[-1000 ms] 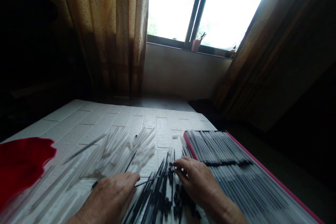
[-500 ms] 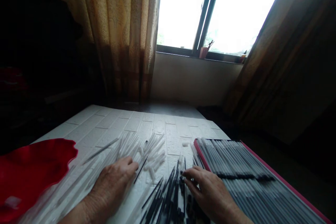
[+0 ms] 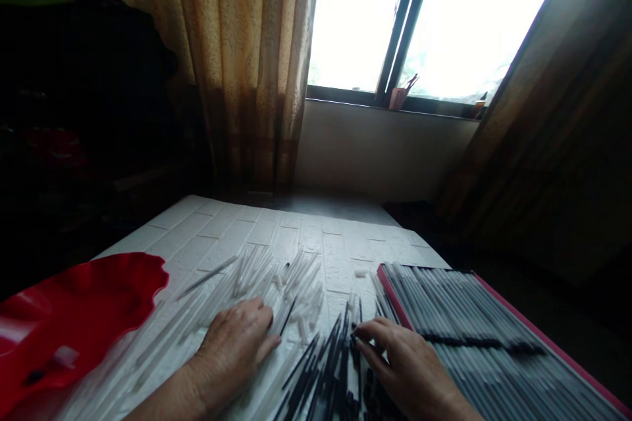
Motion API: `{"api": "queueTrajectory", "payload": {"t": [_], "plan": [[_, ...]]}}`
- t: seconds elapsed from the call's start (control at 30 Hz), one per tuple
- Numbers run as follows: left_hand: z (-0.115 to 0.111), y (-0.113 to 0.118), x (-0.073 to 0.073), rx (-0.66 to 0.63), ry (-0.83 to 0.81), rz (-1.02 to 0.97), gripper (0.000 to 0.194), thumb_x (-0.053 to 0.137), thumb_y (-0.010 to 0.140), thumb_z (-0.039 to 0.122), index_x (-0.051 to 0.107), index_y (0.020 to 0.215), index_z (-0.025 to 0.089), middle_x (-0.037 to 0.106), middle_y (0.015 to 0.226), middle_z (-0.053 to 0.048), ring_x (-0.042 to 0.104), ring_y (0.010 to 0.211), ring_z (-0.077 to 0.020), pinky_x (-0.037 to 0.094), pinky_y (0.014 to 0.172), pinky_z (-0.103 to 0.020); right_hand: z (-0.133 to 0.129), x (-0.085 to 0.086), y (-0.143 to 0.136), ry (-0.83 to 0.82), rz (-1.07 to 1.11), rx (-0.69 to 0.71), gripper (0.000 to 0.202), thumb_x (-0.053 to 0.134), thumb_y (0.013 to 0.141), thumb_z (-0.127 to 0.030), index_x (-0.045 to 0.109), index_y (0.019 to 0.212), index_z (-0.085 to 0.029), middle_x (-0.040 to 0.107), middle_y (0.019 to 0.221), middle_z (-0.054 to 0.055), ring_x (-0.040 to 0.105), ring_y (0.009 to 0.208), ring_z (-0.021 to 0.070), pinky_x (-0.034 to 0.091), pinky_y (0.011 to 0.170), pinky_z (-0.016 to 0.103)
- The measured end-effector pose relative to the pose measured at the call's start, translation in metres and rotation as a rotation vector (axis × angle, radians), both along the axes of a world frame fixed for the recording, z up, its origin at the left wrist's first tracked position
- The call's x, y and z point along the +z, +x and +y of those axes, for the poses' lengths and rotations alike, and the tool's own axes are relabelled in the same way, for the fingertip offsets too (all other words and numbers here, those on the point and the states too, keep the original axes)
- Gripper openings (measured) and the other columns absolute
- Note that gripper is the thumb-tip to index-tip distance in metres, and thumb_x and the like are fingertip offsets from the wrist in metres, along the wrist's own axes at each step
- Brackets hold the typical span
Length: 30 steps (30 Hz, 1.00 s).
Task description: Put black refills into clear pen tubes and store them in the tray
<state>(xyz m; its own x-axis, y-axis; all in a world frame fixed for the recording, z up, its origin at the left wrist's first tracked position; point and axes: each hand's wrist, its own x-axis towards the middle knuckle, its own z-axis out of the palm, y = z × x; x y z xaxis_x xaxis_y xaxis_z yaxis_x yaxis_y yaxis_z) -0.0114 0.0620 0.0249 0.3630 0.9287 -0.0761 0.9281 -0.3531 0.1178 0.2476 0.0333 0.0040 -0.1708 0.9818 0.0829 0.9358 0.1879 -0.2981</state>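
Loose heap of slim black pen refills [image 3: 328,368] lies at the near middle of the table, between the two hands, points fanned away; near ends cut off by the bottom edge. Stubby black pieces, perhaps caps [image 3: 352,402], are mixed in at its right; too dark to count.

Right hand [image 3: 402,362] is just right of the heap, thumb and forefinger tips nearly together at a small black piece [image 3: 353,337]. Whether they pinch it, cannot tell; the other fingers are curled and partly hidden.

Left hand [image 3: 241,335] is low over clear plastic tubes [image 3: 254,270], fingers bent, thumb set apart from the forefinger. A single dark refill [image 3: 288,316] slants by the thumb tip; contact unclear. Fingertips mostly out of sight behind the knuckles. Tubes nearest the left forearm blur into streaks.

Right of the right hand: red-edged box [image 3: 395,296] packed with clear pens [image 3: 444,296] in rows, a black band across them; near end out of frame, part behind the wrist.

Far left: red scalloped bowl [image 3: 108,289], cut by the frame; a pale and a dark item inside, unidentifiable.

Beneath everything, white brick-patterned table cover [image 3: 301,230]. Beyond: patterned curtain [image 3: 241,46], overexposed window [image 3: 360,13], pinkish cup [image 3: 397,99] on the sill, its thin contents indistinct. Room's left side sunk in shadow.
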Motion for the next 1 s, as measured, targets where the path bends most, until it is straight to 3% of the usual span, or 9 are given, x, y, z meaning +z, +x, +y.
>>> {"api": "queueTrajectory", "payload": {"t": [0.3, 0.57, 0.67, 0.8, 0.9, 1.0], "plan": [[0.006, -0.004, 0.007, 0.022, -0.064, -0.111, 0.019, 0.047, 0.086, 0.03, 0.063, 0.084, 0.021, 0.068, 0.088, -0.005, 0.064, 0.083, -0.0217, 0.043, 0.071, -0.031, 0.0, 0.001, -0.001, 0.005, 0.015, 0.004, 0.021, 0.048, 0.088, -0.025, 0.069, 0.09, -0.027, 0.069, 0.087, 0.002, 0.067, 0.079, 0.0192, 0.045, 0.07, 0.026], [0.008, -0.005, 0.02, -0.074, -0.069, -0.362, 0.02, 0.04, 0.09, 0.03, 0.057, 0.081, 0.022, 0.065, 0.076, 0.0, 0.061, 0.072, -0.0163, 0.041, 0.065, -0.025, 0.002, 0.003, -0.001, 0.074, 0.116, 0.026, 0.025, 0.045, 0.09, -0.029, 0.069, 0.092, -0.024, 0.069, 0.089, 0.006, 0.065, 0.08, 0.0202, 0.046, 0.073, 0.029], [0.001, 0.0, 0.021, -0.122, -0.065, -0.455, 0.019, 0.04, 0.09, 0.029, 0.057, 0.084, 0.022, 0.064, 0.076, 0.002, 0.06, 0.071, -0.0146, 0.041, 0.065, -0.023, -0.001, 0.012, -0.009, 0.077, 0.352, 0.058, 0.026, 0.046, 0.089, -0.032, 0.067, 0.101, -0.021, 0.068, 0.089, 0.007, 0.064, 0.079, 0.0196, 0.047, 0.074, 0.03], [-0.018, 0.012, 0.016, -0.227, -0.082, -0.527, 0.018, 0.041, 0.092, 0.029, 0.059, 0.092, 0.024, 0.066, 0.08, 0.003, 0.061, 0.072, -0.0137, 0.042, 0.066, -0.022, -0.013, 0.019, -0.033, -0.153, 0.818, 0.147, 0.043, 0.054, 0.086, -0.038, 0.051, 0.125, -0.019, 0.063, 0.078, 0.002, 0.057, 0.067, 0.0148, 0.047, 0.063, 0.026], [-0.028, 0.019, 0.015, -0.325, -0.107, -0.55, 0.018, 0.044, 0.092, 0.029, 0.061, 0.088, 0.024, 0.066, 0.08, 0.002, 0.06, 0.071, -0.0126, 0.041, 0.064, -0.021, -0.019, 0.017, -0.049, -0.245, 1.07, 0.194, 0.035, 0.059, 0.083, -0.044, 0.06, 0.106, -0.018, 0.059, 0.075, 0.0, 0.052, 0.063, 0.0113, 0.044, 0.059, 0.022], [-0.025, 0.017, 0.016, -0.334, -0.103, -0.565, 0.02, 0.044, 0.093, 0.029, 0.063, 0.088, 0.024, 0.065, 0.079, 0.002, 0.06, 0.072, -0.0119, 0.042, 0.067, -0.02, -0.019, 0.016, -0.052, -0.206, 1.188, 0.137, 0.034, 0.06, 0.082, -0.05, 0.06, 0.081, -0.016, 0.053, 0.064, -0.002, 0.045, 0.055, 0.0084, 0.039, 0.052, 0.019]]}}
